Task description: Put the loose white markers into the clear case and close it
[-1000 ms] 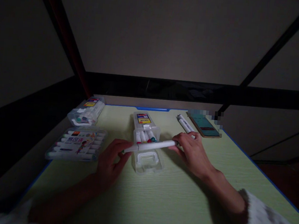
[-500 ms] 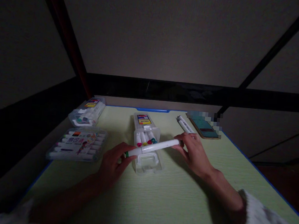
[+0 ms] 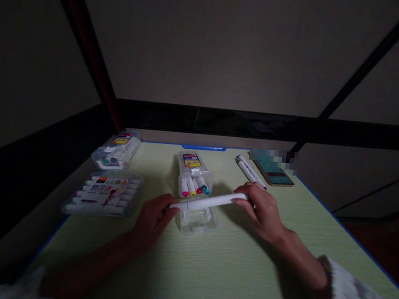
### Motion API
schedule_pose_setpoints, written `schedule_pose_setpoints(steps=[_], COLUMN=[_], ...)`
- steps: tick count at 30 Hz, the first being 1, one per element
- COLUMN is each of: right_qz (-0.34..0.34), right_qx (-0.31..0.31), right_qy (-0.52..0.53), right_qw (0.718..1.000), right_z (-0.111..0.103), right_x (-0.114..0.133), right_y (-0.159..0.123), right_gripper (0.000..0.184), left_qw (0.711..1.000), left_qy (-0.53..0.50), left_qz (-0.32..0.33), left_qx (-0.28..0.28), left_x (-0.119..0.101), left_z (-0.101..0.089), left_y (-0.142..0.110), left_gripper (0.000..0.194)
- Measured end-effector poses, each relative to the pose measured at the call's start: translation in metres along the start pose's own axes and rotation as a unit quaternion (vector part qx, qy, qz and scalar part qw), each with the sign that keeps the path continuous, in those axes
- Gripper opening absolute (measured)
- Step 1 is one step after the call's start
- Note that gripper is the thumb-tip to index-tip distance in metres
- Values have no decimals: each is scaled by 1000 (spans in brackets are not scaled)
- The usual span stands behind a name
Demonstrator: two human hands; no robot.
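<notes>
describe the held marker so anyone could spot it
On the pale green table, find the open clear case. Just in front, the left hand and right hand hold a white marker by its ends. It alone is held up; the other markers lie in cases or on the table.

At the centre of the frame I see a white marker [image 3: 212,201] of smooth plastic with a soft sheen. Just above, the marker case [image 3: 207,174] is clear, glossy plastic, and its see-through flap [image 3: 197,225] catches light. At left I make out a flat case [image 3: 96,213], likewise transparent plastic. The tabletop [image 3: 209,272] looks matt, with a fine wood-like grain. At lower right, the sleeve [image 3: 358,296] reads to me as fuzzy, rough cloth. The dark band [image 3: 202,120] across the middle is glossy; I cannot tell its material.
</notes>
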State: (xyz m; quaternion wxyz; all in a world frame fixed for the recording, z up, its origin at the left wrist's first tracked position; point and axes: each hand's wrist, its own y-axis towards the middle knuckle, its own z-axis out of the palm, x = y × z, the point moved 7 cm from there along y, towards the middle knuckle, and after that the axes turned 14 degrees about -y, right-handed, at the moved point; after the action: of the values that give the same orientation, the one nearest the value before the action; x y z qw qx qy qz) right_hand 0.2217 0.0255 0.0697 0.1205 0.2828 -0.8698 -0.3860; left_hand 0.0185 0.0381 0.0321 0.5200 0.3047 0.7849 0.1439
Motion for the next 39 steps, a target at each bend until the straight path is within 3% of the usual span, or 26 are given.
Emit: schedule_pose_setpoints(steps=[14, 21, 39], right_qz=[-29, -75, -104], right_qx=[-28, -111, -144], right_qy=[67, 95, 51], right_qw=[997, 986, 983], right_z=[-6, -23, -29], right_x=[10, 20, 25], right_y=[0, -1, -7], right_gripper=[12, 12, 19], left_qw=[994, 992, 982], left_qy=[-50, -78, -128], left_qz=[-96, -98, -139], left_qx=[2, 7, -10], left_x=[10, 12, 18], left_z=[4, 7, 9], left_y=[2, 1, 0], left_gripper=[34, 30, 28])
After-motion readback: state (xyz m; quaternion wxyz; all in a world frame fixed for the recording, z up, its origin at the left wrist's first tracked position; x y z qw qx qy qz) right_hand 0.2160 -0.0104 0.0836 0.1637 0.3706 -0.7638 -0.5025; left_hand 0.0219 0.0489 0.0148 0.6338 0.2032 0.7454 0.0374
